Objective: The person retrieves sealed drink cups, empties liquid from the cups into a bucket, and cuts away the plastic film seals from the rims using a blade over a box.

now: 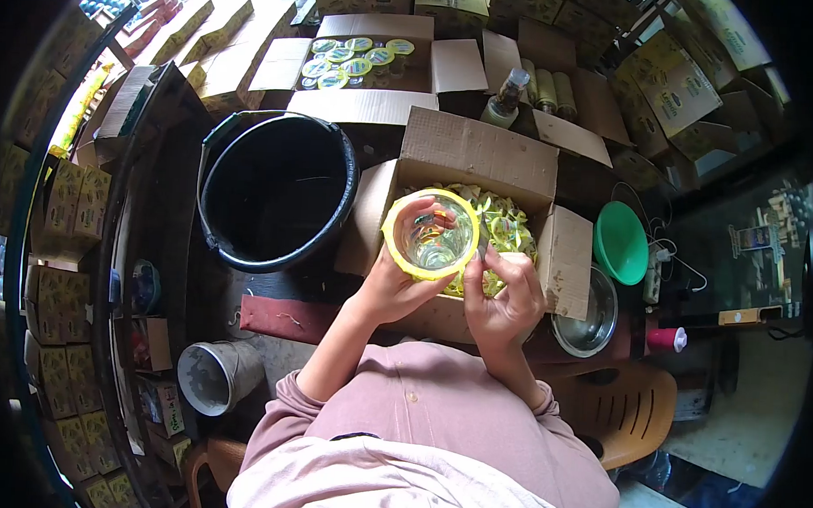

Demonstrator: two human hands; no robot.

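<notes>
A clear cup with a yellow rim [432,235] is held up over an open cardboard box [477,153]. My left hand [397,276] wraps round the cup from the left and below, its fingers showing through the clear wall. Beside the cup's right edge, my right hand [506,289] has its thumb and forefinger pinched close together; what lies between them is too small to make out. Yellow and clear pieces [512,231] fill the box behind and below the cup.
A black bucket [279,191] stands left of the box. Farther back, another carton [376,27] holds several yellow-lidded cups. To the right are a green bowl [620,243], a metal bowl [592,323] and a pink spool [663,340]. A grey pail [246,369] is lower left.
</notes>
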